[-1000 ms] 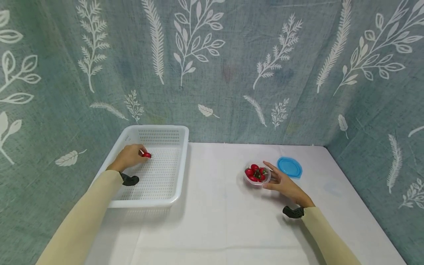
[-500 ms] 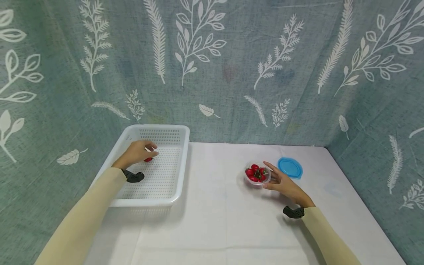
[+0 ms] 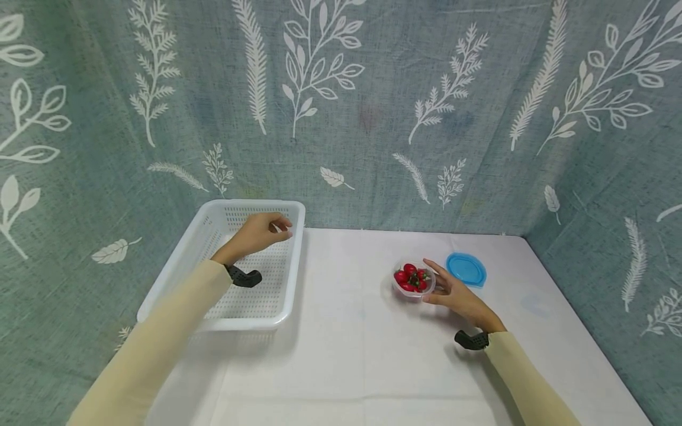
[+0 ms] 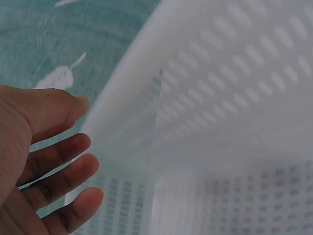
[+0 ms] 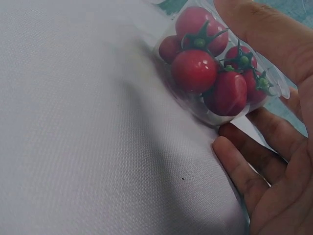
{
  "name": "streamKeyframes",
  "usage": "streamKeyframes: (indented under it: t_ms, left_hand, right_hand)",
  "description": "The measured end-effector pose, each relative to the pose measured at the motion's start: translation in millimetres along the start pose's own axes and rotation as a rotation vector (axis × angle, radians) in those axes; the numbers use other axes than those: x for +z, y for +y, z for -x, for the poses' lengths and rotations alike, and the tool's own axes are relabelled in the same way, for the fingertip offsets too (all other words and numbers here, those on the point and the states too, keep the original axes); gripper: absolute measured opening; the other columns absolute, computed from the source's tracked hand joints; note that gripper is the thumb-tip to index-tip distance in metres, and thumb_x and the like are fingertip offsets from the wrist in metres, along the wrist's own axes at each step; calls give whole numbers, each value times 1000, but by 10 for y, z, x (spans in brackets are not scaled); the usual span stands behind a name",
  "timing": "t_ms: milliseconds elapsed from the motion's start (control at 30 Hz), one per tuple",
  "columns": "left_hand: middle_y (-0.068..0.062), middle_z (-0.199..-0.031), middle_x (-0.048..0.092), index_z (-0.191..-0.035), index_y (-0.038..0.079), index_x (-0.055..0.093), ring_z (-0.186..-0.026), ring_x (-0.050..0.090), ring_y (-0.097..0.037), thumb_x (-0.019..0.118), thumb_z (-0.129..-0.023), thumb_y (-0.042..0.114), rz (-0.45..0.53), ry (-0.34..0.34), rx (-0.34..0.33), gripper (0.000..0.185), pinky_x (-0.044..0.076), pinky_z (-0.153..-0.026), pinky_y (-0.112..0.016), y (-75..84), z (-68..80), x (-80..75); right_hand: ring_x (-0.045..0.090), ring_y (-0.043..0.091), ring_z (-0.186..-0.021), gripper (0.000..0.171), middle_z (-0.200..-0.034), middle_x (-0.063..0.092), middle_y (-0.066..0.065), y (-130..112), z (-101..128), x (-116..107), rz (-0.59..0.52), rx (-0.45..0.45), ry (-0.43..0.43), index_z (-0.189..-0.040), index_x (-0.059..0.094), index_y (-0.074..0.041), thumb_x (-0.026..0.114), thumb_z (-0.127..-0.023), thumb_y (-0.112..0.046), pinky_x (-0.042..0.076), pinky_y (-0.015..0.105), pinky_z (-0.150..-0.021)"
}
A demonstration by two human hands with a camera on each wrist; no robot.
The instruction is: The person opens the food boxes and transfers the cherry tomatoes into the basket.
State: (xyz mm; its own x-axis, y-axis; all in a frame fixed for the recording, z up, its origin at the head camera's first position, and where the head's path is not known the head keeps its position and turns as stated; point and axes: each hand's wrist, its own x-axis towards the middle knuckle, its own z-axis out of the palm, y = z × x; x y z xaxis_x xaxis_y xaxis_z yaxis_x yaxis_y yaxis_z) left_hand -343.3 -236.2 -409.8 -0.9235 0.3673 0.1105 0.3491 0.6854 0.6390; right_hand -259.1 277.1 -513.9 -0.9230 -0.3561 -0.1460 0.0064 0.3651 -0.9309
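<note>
My left hand (image 3: 260, 232) is over the right part of a white perforated plastic basket (image 3: 213, 325), its fingers loosely bent and nothing between them. In the left wrist view the fingers (image 4: 80, 166) show apart beside the basket's wall. A small clear plastic container (image 3: 398, 291) full of red cherry tomatoes (image 3: 409, 278) with green stems stands right of centre. Thumb and fingers of my right hand (image 3: 455, 299) hold it round its right side. The right wrist view shows the thumb (image 5: 266, 29) along the container's rim and other fingers low at its side.
A blue lid (image 3: 466, 269) lies behind the right hand, beside the container. White cloth (image 3: 341, 355) covers the table. A green leaf-patterned curtain (image 3: 373, 106) stands along the back and both sides.
The left hand let go of a cherry tomato inside the basket, then rose and moved right. My arm now hides that tomato. The right hand and container have stayed in place.
</note>
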Motion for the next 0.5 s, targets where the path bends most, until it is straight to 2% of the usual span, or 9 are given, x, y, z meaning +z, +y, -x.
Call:
streamKeyframes:
  t_ms: [167, 400, 500]
  left_hand:
    - [-6, -112, 70, -122, 13, 71, -97, 62, -23, 71, -100, 28, 5, -10, 84, 27, 52, -81, -43, 181, -80, 108]
    - [-2, -106, 70, -120, 14, 72, -89, 62, -19, 73, -99, 27, 15, -53, 181, 25, 53, -74, -40, 509, -213, 312]
    - [-1, -106, 70, -121, 13, 72, -88, 63, -17, 73, -98, 26, 18, -83, 222, 26, 53, -75, -39, 654, -258, 425]
  right_hand:
    - [35, 46, -147, 97, -170, 17, 13, -27, 23, -1, -14, -17, -10, -166, 18, -36, 81, -92, -30, 26, 69, -114]
    - [27, 40, -152, 91, -171, 15, 5, -40, 55, -8, -45, -30, -17, -162, 23, -46, 80, -93, -29, 22, 69, -115]
    - [26, 41, -152, 92, -171, 14, 6, -24, 50, -7, -39, -29, -21, -163, 22, -44, 80, -93, -30, 22, 69, -115]
